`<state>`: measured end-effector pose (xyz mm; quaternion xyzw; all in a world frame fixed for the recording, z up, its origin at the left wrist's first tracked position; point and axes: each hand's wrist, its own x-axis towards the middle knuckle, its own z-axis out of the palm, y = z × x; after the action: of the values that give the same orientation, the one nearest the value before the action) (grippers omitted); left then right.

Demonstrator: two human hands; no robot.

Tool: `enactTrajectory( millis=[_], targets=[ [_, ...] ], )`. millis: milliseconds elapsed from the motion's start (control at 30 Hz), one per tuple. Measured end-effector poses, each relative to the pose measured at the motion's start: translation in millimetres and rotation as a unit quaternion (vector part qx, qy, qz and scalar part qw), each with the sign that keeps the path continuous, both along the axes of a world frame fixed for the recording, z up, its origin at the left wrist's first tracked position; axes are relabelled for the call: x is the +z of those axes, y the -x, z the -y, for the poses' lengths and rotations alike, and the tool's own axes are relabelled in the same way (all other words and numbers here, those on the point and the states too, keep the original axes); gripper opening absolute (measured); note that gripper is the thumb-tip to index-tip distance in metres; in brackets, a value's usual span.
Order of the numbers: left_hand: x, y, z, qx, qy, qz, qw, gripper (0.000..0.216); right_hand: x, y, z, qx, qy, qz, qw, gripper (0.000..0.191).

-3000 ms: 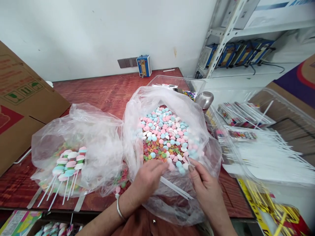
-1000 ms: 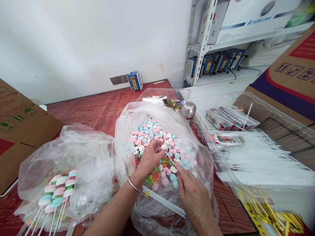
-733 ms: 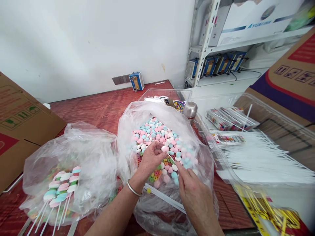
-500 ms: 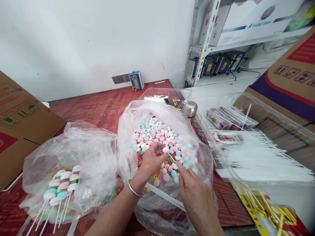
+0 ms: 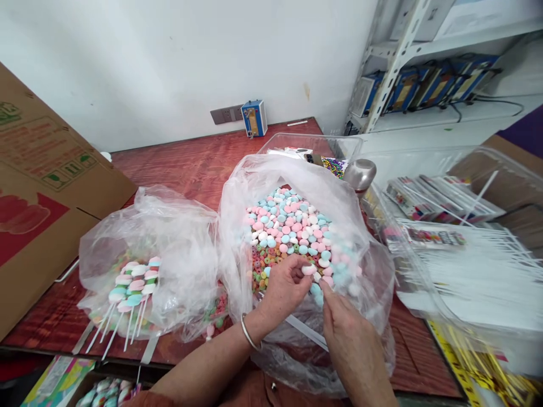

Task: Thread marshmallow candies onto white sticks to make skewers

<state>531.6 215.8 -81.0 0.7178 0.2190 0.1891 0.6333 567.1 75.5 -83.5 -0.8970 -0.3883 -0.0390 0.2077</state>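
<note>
Right hand point(image 5: 354, 333) closer to left hand point(image 5: 283, 288) than 0.5 s ago. Left thumb and fingers pinch 1 pink-and-white marshmallow point(image 5: 309, 270), broad axis roughly left-right, over near part of open plastic bag point(image 5: 237, 209). Right fingertips point(image 5: 323, 285) just near-right of marshmallow; cannot tell what they grip.

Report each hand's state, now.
Left hand: closed, holding a pink-and-white candy at the fingertips.
Right hand: closed, near the candy; what it grips, if anything, cannot be told.
</note>
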Motion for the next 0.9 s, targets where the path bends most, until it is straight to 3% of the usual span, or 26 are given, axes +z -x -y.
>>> enactTrajectory(
  millis=[67, 167, 267, 400, 500, 733, 833, 900],
  targets=[
    [-1.2, 11.8, 6.6, -0.013, -0.063, -0.017, 0.998, 0.012, -5.7, 2.4, -3.6, 0.009, -0.029, -0.01, 1.0, 0.038],
    [-0.9, 34.4, 6.7, -0.059, -0.205, -0.047, 0.976, 0.032, -12.5, 5.5, -10.9, 0.007, -0.055, -0.043, 0.998, 0.036],
    [2.8, 53.5, -14.0, -0.013, -0.356, -0.081, 0.931, 0.044, -13.0, 6.5, -19.3, 0.027, -0.055, -0.063, 0.996, 0.029],
    [8.5, 63.4, -56.3, 0.061, -0.52, -0.227, 0.821, 0.016, 2.3, 6.8, -37.7, 0.06, 0.062, -0.041, 0.995, 0.016],
    [7.6, 63.2, -73.4, 0.051, -0.555, -0.282, 0.781, 0.008, 19.2, 7.2, -54.6, 0.074, 0.152, -0.018, 0.986, 0.011],
    [-0.1, 62.6, -75.9, 0.059, -0.535, -0.262, 0.801, 0.011, 34.7, 6.3, -84.6, 0.094, 0.218, -0.011, 0.971, 0.014],
    [-1.7, 63.1, -78.5, 0.064, -0.502, -0.232, 0.83, 0.008, 35.6, 3.7, -93.9, 0.1, 0.214, -0.011, 0.972, 0.017],
    [-1.8, 62.8, -81.3, 0.087, -0.446, -0.196, 0.869, 0.011, 36.9, 0.8, -95.8, 0.1, 0.21, -0.028, 0.972, 0.018]
  ],
)
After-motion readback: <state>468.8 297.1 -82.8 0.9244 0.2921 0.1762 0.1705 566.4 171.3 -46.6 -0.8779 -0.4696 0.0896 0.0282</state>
